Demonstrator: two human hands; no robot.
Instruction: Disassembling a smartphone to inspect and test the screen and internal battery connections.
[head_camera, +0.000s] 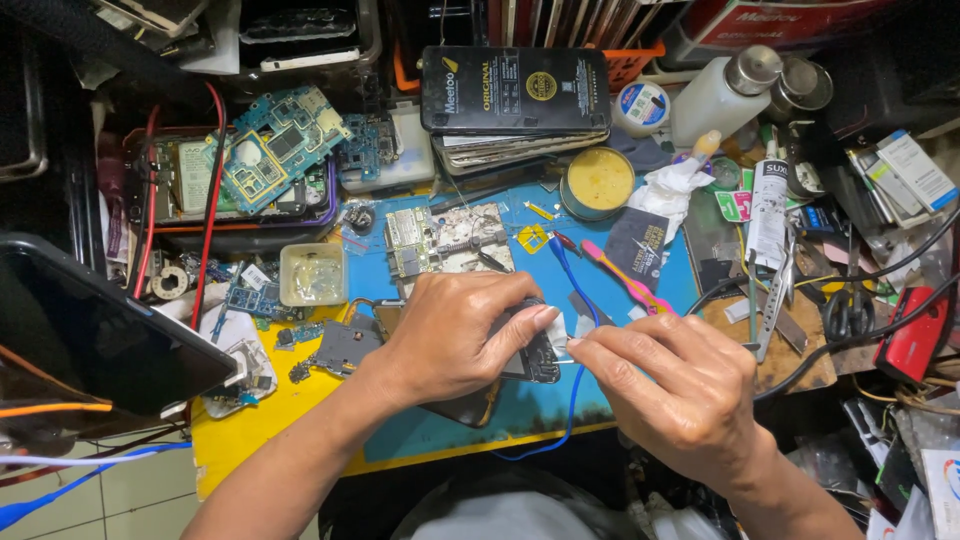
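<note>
My left hand (455, 335) is wrapped over a small dark phone part (540, 362) and holds it above the blue work mat (520, 405). My right hand (668, 385) comes in from the right, its thumb and forefinger pinching a small pale strip (572, 330) at the part's right edge. A dark phone body (462, 408) lies on the mat under my left wrist. The fingers hide most of the held part.
A circuit board in a metal holder (445, 240) sits behind the hands. A tin of yellow paste (598, 182), a pink toothbrush (625, 280), tweezers (775, 295), a white bottle (722, 95), a stack of flat boxes (515, 95), loose boards (275, 145) and a dark tablet (90, 330) crowd the bench.
</note>
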